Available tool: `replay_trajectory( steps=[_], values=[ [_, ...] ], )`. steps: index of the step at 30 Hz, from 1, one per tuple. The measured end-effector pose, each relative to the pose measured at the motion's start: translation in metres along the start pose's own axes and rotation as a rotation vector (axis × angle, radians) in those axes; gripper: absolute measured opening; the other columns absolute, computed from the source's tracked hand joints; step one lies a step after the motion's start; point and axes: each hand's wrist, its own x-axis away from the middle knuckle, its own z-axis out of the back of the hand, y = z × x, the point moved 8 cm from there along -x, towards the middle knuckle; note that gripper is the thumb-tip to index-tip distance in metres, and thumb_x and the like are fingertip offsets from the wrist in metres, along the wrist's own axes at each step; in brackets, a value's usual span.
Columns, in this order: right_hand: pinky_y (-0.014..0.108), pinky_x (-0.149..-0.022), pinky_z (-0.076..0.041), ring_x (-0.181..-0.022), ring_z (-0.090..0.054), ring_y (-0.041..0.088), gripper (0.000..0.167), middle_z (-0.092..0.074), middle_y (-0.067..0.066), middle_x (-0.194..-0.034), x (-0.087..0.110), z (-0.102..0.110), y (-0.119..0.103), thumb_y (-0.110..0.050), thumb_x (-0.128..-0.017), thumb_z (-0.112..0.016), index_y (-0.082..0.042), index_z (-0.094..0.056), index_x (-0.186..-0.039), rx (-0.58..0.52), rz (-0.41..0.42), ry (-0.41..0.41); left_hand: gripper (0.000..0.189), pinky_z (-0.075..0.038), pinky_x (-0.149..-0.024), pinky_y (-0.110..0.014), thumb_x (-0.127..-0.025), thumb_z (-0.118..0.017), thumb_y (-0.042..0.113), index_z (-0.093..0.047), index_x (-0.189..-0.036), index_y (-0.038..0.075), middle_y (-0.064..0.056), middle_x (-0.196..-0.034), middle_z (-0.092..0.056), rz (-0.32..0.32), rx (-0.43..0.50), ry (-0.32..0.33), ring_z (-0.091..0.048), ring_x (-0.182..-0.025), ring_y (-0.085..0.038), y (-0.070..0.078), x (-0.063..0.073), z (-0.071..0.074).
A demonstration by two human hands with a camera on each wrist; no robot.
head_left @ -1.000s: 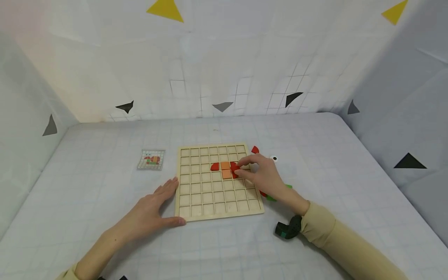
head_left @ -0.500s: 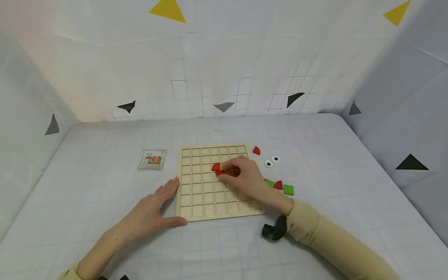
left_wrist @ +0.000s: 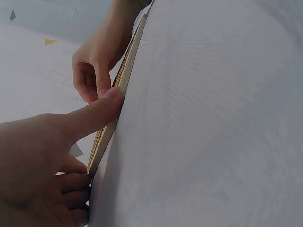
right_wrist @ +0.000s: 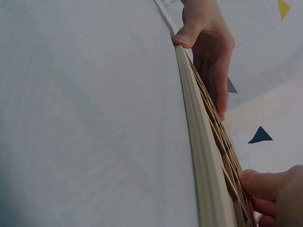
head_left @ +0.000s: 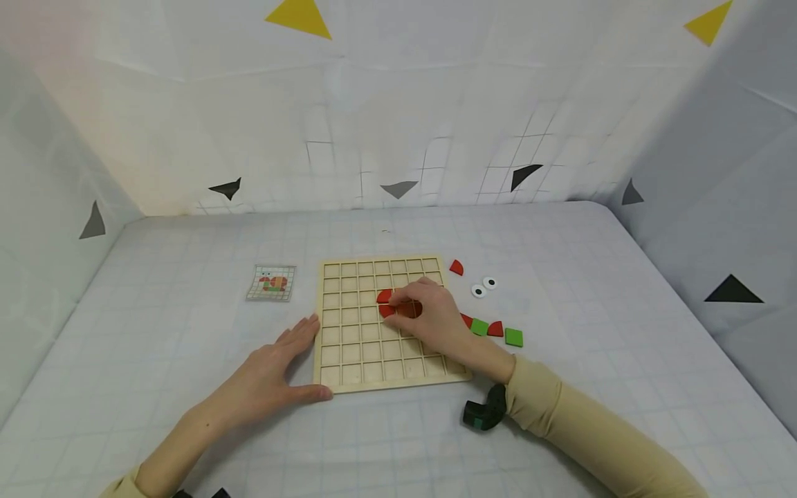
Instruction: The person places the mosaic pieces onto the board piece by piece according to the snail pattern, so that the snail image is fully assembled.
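Observation:
A square wooden grid board (head_left: 349, 335) lies on the table. My left hand (head_left: 268, 377) rests against its left edge, fingers extended and thumb at the front-left corner. Above the board's middle, my right hand (head_left: 436, 319) pinches a red quarter-circle tile (head_left: 386, 311) between thumb and fingers, down at a cell. Directly behind that tile sits another red quarter-circle tile (head_left: 383, 296). Reddish tiles to their right are partly hidden under the right hand. In the right wrist view, the right thumb (right_wrist: 258, 182) is over the board with a bit of red under it.
Left of the board lies a small picture card (head_left: 271, 283). To the right are a loose red quarter-circle (head_left: 457, 268), two googly-eye discs (head_left: 490, 283), and a row of red tiles and green squares (head_left: 513, 337). Wrist-camera gear (head_left: 484, 409) hangs by the right cuff.
My right hand has moved left across the board from the tiles on the right, bringing a red quarter-circle to the cell in front of the other one. The left hand keeps its place.

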Motion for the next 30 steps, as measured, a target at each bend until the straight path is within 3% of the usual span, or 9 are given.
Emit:
replay_trajectory(
  steps=[10,16,23,30],
  values=[
    [0.032,-0.080,-0.052,-0.094,-0.059,0.013,0.024,-0.074,-0.002,-0.097,-0.006,0.001,0.005,-0.020,-0.082,-0.084,-0.011,-0.075,-0.102,-0.004,-0.033,0.001,0.113,-0.029,-0.116,-0.062,-0.074,-0.076,0.066,-0.026,-0.159,0.011,-0.005,-0.165,-0.026,-0.016,0.009,0.003,-0.029,-0.149,-0.038,0.001,0.000,0.001],
    [0.031,-0.082,-0.053,-0.099,-0.059,0.013,0.026,-0.073,-0.003,-0.107,-0.012,-0.006,0.010,-0.017,-0.088,-0.078,-0.014,-0.075,-0.113,-0.010,-0.031,-0.058,0.112,-0.029,-0.115,-0.063,-0.074,-0.077,0.065,-0.026,-0.159,0.011,-0.005,-0.164,-0.027,-0.020,0.013,0.007,-0.030,-0.148,-0.038,0.001,0.000,0.000],
    [0.027,-0.077,-0.054,-0.095,-0.062,0.012,0.018,-0.073,-0.002,-0.103,-0.015,-0.006,0.008,-0.009,-0.088,-0.076,-0.013,-0.077,-0.106,-0.051,0.021,-0.051,0.112,-0.030,-0.114,-0.064,-0.075,-0.077,0.065,-0.027,-0.159,0.011,-0.005,-0.164,-0.027,-0.017,0.013,0.007,-0.030,-0.148,-0.039,0.002,0.000,0.000],
    [0.025,-0.071,-0.050,-0.089,-0.058,0.009,0.017,-0.073,-0.004,-0.102,-0.017,-0.007,0.012,-0.010,-0.089,-0.075,-0.015,-0.078,-0.106,-0.049,-0.026,-0.056,0.113,-0.029,-0.115,-0.064,-0.074,-0.076,0.066,-0.026,-0.159,0.012,-0.005,-0.165,-0.026,-0.008,0.005,0.006,-0.029,-0.148,-0.039,0.001,0.001,0.001]
  ],
)
